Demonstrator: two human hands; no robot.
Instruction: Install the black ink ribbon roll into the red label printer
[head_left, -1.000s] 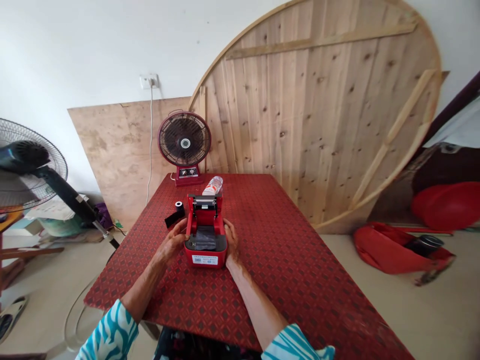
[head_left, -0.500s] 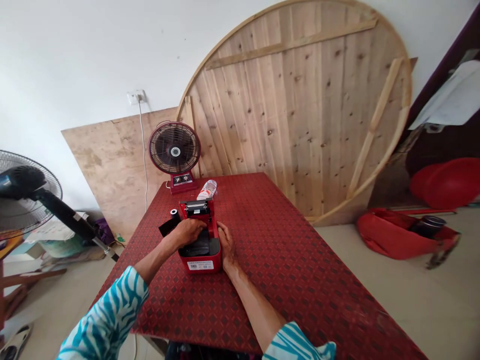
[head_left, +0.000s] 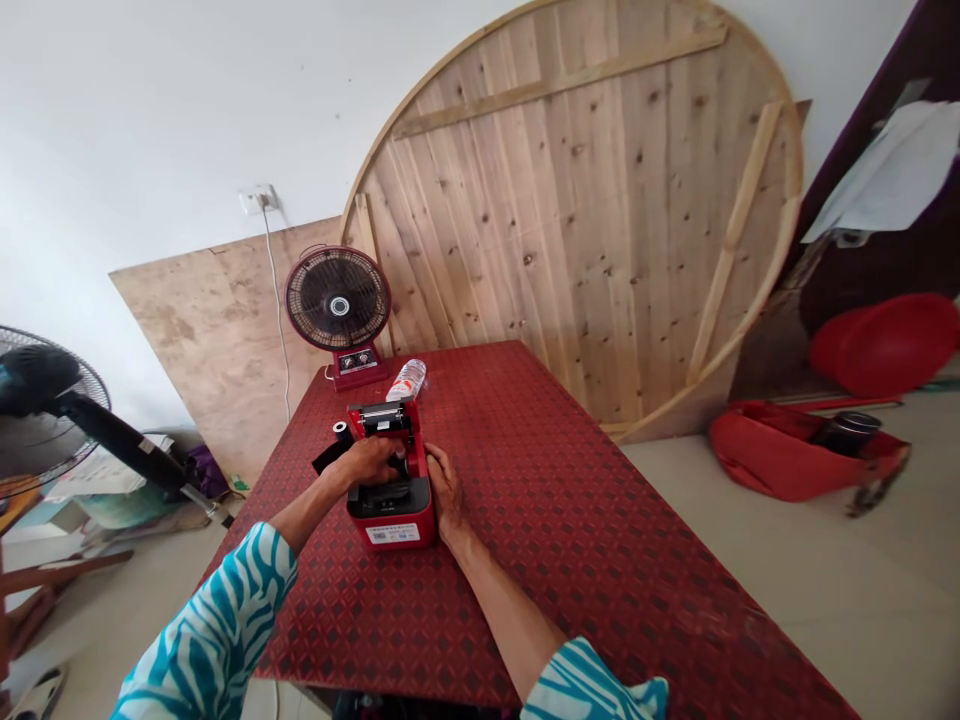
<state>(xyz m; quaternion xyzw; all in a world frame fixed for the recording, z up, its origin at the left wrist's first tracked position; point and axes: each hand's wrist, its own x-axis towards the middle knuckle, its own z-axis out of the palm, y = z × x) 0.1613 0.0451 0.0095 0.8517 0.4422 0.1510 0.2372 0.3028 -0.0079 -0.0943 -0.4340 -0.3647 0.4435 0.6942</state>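
Note:
A red and black label printer (head_left: 393, 530) stands on the table with its lid (head_left: 382, 415) raised and a white sticker on its front. My left hand (head_left: 373, 462) reaches inside it with fingers curled around black ribbon; the fingertips are partly hidden. A loose flap of the black ribbon (head_left: 327, 456) sticks out left of the printer, beneath my wrist. Along the printer's right side lies my right hand (head_left: 445, 490), its fingers stretched out and touching the casing. Behind the flap stands a small dark roll with a white core (head_left: 340, 430).
A clear plastic bottle (head_left: 407, 381) lies behind the printer, near a small maroon fan (head_left: 339, 310). The patterned red table (head_left: 570, 540) runs back towards a round wooden board (head_left: 585, 200). A standing fan (head_left: 45, 390) is at left; a red bag (head_left: 780, 470) lies on the floor at right.
The black ribbon that covered the printer's front opening has drawn back, baring the front edge. My left hand has shifted slightly within the printer. The whole view has turned a little.

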